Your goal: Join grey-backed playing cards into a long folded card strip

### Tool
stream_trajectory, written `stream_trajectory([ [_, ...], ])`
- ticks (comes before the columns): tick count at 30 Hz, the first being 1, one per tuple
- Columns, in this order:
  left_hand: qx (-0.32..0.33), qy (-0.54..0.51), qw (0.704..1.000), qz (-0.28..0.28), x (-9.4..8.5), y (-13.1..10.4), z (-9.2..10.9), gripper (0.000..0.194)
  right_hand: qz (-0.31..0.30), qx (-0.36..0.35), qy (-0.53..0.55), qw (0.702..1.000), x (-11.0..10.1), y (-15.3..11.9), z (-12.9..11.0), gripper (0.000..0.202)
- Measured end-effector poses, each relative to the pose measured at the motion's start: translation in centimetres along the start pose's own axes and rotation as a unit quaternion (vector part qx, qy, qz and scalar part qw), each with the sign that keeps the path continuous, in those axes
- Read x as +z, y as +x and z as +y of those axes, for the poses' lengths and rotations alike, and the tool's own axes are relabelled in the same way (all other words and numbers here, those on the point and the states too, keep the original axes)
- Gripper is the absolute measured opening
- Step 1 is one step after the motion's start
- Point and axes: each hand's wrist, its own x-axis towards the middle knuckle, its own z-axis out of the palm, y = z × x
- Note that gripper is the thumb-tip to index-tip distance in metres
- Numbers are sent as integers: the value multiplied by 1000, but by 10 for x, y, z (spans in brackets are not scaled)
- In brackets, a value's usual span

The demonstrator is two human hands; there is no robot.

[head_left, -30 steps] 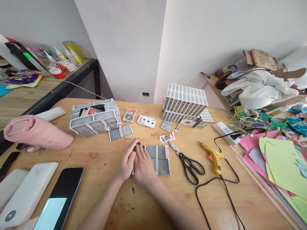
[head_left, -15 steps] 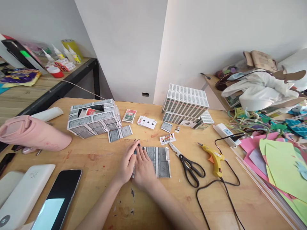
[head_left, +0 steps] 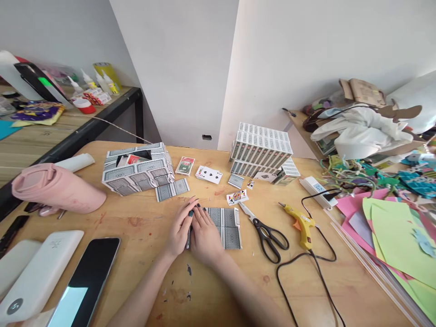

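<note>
A flat panel of joined grey-backed playing cards (head_left: 231, 229) lies on the table in front of me. My right hand (head_left: 206, 234) rests flat over its left part, fingers stretched out and side by side. Along the panel's left edge stands my left hand (head_left: 180, 227), its fingers straight and its side against my right hand. A thin strip of the card edge shows between the two wrists; the rest there is hidden. Just beyond the hands lie two joined grey-backed cards (head_left: 172, 190). Black-handled scissors (head_left: 269, 236) lie to the right of the panel.
A card-covered box (head_left: 138, 175) stands at back left, near a pink tumbler (head_left: 61, 188). Stacked card boxes (head_left: 260, 147) stand at back right. A yellow glue gun (head_left: 303, 225) trails its cable at right. A phone (head_left: 86, 281) and power bank (head_left: 44, 272) lie at left.
The whole view has shifted slightly, with things at the sides appearing displaced. Both hands stay pressed at the panel's left side with hardly any movement.
</note>
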Motion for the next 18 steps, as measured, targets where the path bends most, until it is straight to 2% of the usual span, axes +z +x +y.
stream_trajectory([
  [4,-21,-2,999,37,-7,-7,3,40,19,-20,21,999,2,-2,0,49],
  [8,-48,7,995,89,-14,-23,3,39,25,-84,67,994,3,1,1,48],
  [11,-62,0,989,137,-24,-24,0,39,32,-140,112,983,2,5,3,38],
  [13,-55,29,986,157,-37,-13,-2,36,41,-164,140,976,0,5,3,33],
  [15,-41,120,981,149,-52,6,-5,32,51,-160,164,972,-4,1,3,31],
  [18,10,290,955,62,-71,41,-11,30,60,-121,202,970,-13,-10,2,29],
])
